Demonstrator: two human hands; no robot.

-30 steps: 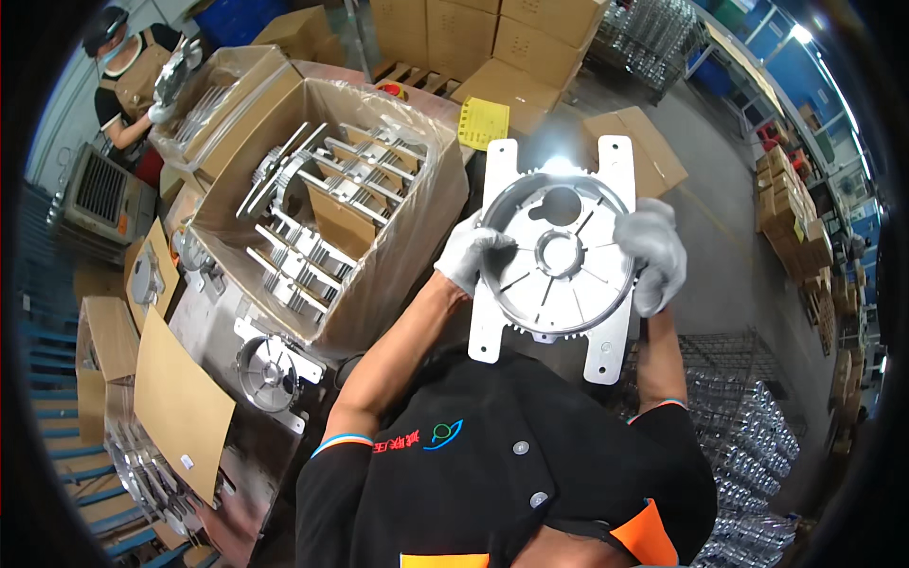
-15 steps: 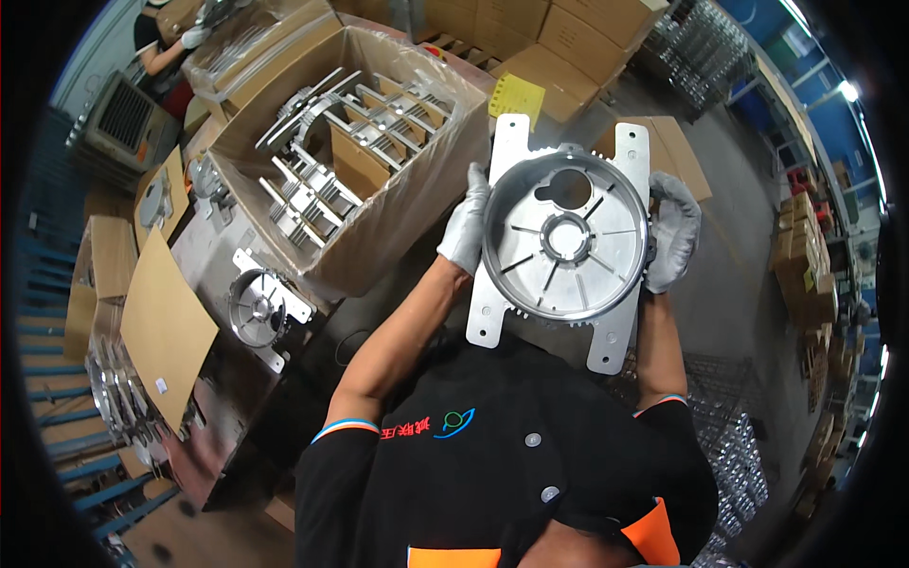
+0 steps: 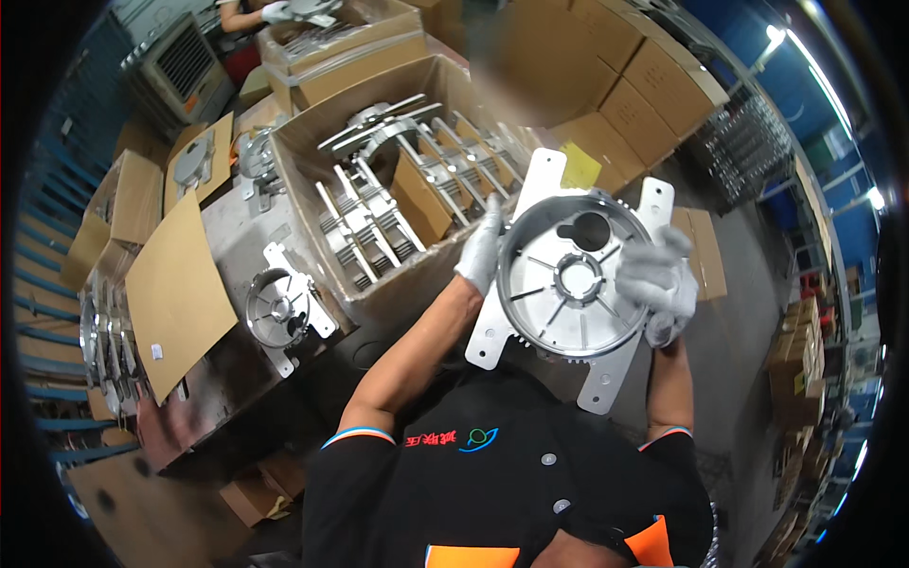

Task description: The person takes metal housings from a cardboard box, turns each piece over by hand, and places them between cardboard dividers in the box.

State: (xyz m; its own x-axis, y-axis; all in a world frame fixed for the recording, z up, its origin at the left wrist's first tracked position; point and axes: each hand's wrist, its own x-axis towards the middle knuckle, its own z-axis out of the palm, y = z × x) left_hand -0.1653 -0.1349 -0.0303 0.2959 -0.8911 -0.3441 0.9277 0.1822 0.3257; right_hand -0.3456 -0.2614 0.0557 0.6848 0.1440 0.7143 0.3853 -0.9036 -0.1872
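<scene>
- A round, ribbed cast-metal housing (image 3: pixel 549 293) with four flat mounting feet (image 3: pixel 486 336) is held up in the air, open face upward, to the right of the worktop (image 3: pixel 220 237) and beyond its near edge.
- Its left side is grasped by the gloved left grip (image 3: pixel 481 248), the thumb being laid along the outside and the other fingers hidden behind.
- The gloved right grip (image 3: pixel 661 282) is placed at the right side, with its fingers bent over the rim; because of blur, whether the metal is clasped or only touched cannot be told.
- Some weight is to be expected, since solid cast metal is suggested by the thick wall and feet; support from both sides seems advisable.
- The body is judged stiff, so no bending is likely; the thin ribs and foot corners may be chipped or scratched by a knock.
- The smooth faces may be slippery under fabric gloves; a surer hold is likely given by the outer wall or the feet than by the flat inner disc.
- A similar housing (image 3: pixel 268 295) is laid at the worktop's near edge, beside the lined carton (image 3: pixel 398 295).
</scene>
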